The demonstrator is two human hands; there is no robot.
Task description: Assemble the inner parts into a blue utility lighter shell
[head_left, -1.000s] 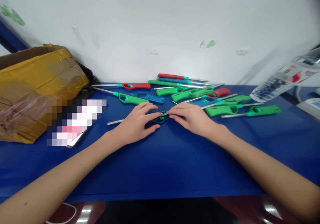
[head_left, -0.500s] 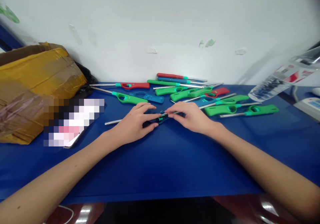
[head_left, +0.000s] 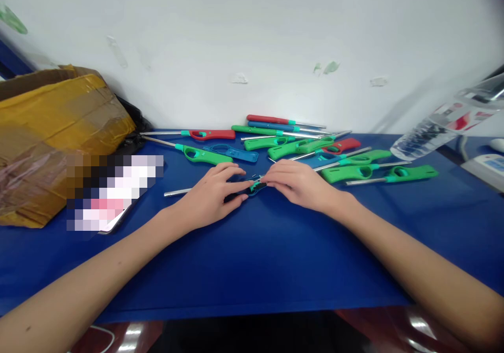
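A lighter with a dark, partly covered body (head_left: 258, 186) lies on the blue table between my hands, and its metal tube (head_left: 177, 192) sticks out to the left from under my left hand. My left hand (head_left: 218, 193) rests over the lighter, thumb and index finger around its body, closed on it. On the right end of that body, my right hand (head_left: 291, 181) has its fingers pinched together; what they hold is hidden. Just behind lie a green lighter (head_left: 208, 156) and a blue handle shell (head_left: 236, 152).
Several green, red and blue lighters, one a red one (head_left: 268, 118), lie along the white wall. At left are a taped cardboard box (head_left: 59, 143) and a phone (head_left: 118, 195). A plastic bottle (head_left: 441, 122) and a white device (head_left: 488, 169) are at right.
The fingers of my right hand have drawn closer together and shifted slightly at the lighter's right end. My left hand has barely moved.
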